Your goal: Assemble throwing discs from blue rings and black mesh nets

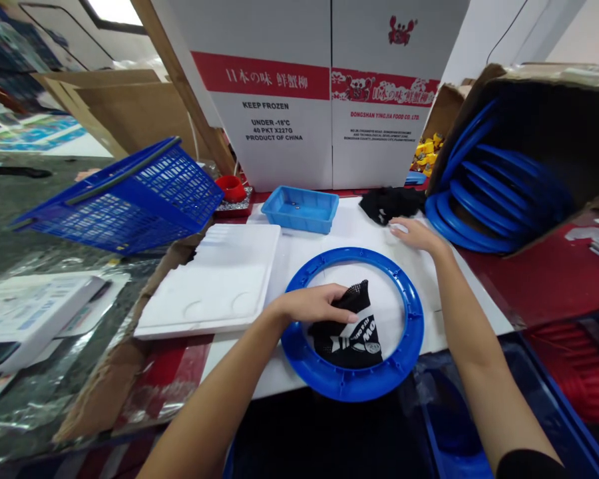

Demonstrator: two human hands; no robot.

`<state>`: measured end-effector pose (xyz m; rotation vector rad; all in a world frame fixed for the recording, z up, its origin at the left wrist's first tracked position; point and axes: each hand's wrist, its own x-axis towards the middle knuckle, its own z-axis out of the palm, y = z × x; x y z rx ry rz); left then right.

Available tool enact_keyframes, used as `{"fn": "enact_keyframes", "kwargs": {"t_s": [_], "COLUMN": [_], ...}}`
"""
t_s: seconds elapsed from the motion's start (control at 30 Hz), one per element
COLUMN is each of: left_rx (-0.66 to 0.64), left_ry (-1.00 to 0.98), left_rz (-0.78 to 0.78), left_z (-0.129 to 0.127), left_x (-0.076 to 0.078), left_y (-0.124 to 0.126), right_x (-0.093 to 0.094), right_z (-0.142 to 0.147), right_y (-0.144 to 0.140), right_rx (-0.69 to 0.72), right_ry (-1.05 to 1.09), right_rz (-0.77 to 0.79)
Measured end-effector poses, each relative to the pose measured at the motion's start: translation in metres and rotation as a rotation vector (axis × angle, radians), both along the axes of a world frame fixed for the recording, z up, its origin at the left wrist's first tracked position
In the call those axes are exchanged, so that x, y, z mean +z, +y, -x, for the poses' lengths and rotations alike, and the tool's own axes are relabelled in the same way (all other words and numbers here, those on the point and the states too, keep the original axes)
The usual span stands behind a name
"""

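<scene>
I have the blue plastic ring lying flat near the front edge of the white worktop, with the black mesh fabric piece with white lettering bunched inside it. My left hand reaches over the ring's rim and pinches that fabric between thumb and fingers, probably to steady it within the opening. My right hand is stretched out beside the crumpled black fabric pile, fingers drawn narrow; I cannot tell whether they grip anything. That pile and the stacked blue rings seem set there for easy reach.

As for room, the white foam slab borders the left, the shallow blue tray and tall white cartons limit the back, and the stacked rings crowd the right. Bare white surface lies between ring and tray.
</scene>
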<state>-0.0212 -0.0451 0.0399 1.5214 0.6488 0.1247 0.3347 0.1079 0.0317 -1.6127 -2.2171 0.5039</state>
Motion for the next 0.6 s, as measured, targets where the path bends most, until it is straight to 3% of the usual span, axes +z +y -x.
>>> {"fn": "enact_keyframes", "kwargs": {"t_s": [0.1,0.17,0.27,0.33,0.4,0.5,0.53,0.6], "left_rx": [0.088,0.176,0.371,0.508,0.607,0.672,0.666,0.600], "left_ry": [-0.230,-0.338,-0.345,-0.288,-0.205,-0.055,-0.042,-0.108], "left_rz": [0.086,0.129,0.089,-0.004,-0.154,-0.404,-0.428,-0.320], "left_z": [0.008,0.010,0.005,0.000,-0.004,-0.008,-0.008,-0.007], "left_x": [-0.004,-0.007,-0.007,-0.008,-0.010,-0.012,-0.011,-0.007], "left_y": [-0.002,-0.002,0.003,0.009,0.015,0.018,0.017,0.012], "right_x": [0.003,0.014,0.032,0.039,0.041,0.038,0.037,0.036], "right_z": [0.016,0.036,0.070,0.086,0.094,0.096,0.097,0.098], "right_y": [-0.009,-0.023,-0.050,-0.064,-0.072,-0.072,-0.071,-0.069], "right_rx": [0.037,0.159,0.510,0.666,0.683,0.602,0.591,0.621], "right_ry": [0.121,0.342,0.652,0.636,0.529,0.465,0.460,0.407], "right_rz": [-0.034,0.016,0.391,0.667,0.827,0.860,0.838,0.765]}}
